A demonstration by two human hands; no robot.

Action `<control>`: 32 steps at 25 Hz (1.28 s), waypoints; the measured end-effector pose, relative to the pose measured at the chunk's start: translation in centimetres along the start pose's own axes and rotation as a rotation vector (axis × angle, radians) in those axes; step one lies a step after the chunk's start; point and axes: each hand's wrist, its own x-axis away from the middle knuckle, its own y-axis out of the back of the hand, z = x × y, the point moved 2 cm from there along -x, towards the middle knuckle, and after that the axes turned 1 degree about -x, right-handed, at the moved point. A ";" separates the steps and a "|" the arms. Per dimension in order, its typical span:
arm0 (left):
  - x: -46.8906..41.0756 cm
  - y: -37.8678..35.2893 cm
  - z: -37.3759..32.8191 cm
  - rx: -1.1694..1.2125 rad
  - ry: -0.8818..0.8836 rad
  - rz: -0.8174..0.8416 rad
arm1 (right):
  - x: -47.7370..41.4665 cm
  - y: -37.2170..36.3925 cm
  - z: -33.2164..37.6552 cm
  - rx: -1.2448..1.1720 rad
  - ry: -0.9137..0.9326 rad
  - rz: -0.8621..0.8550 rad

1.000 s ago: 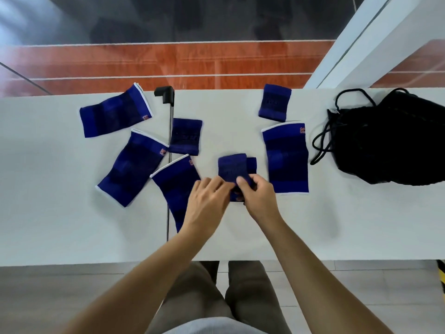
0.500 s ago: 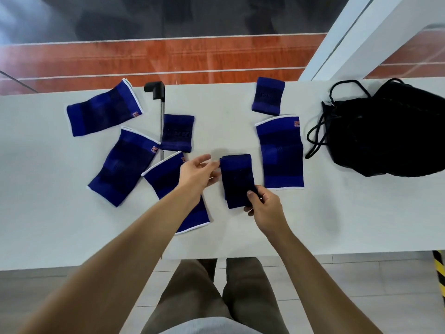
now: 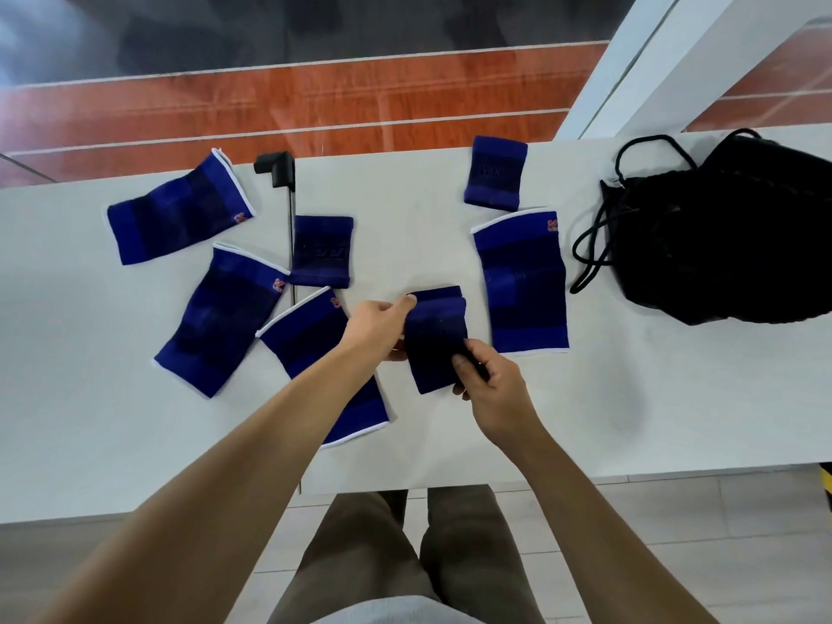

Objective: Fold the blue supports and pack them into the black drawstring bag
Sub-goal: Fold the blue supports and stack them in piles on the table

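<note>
Blue folded support [image 3: 436, 337] sat mid-desk, pinched at both ends: left hand [image 3: 376, 324] fingers clamped on its far-left corner, right hand [image 3: 488, 382] fingers clamped on its near-right edge. Just right of it lay a flat long support [image 3: 520, 281]. Three more long ones and two small ones were spread over the white desk [image 3: 630, 398]. Black drawstring bag [image 3: 729, 236] sat far right, cords loose.
</note>
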 end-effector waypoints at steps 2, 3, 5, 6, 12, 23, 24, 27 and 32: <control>0.1 -0.1 0.0 0.141 -0.038 0.043 | -0.1 0.0 0.1 0.002 -0.009 0.014; 0.1 0.0 -0.1 0.137 -0.090 0.028 | -0.2 0.1 0.0 0.012 -0.017 -0.016; -0.4 0.1 -0.5 0.032 -0.220 -0.013 | -0.6 0.4 -0.7 0.038 -0.044 -0.133; -0.5 0.1 -0.7 -0.049 -0.286 -0.027 | -0.7 0.5 -1.0 0.053 -0.065 -0.190; -1.6 0.2 -1.1 -0.399 -0.493 -0.108 | -1.5 0.1 -1.7 0.179 -0.146 -0.276; -1.8 -0.4 -0.3 -0.489 -0.531 -0.248 | -2.0 -0.9 -1.5 0.257 -0.152 -0.333; -1.4 -0.4 -0.2 -0.504 -0.567 -0.281 | -2.2 -1.0 -1.6 0.261 -0.155 -0.334; 0.3 -0.8 0.6 -0.650 -0.872 -0.316 | -2.4 -0.9 -1.7 0.267 -0.212 -0.342; 2.3 -2.0 7.2 -1.088 -1.055 -0.128 | -1.6 -1.0 -2.3 0.406 -0.177 -0.389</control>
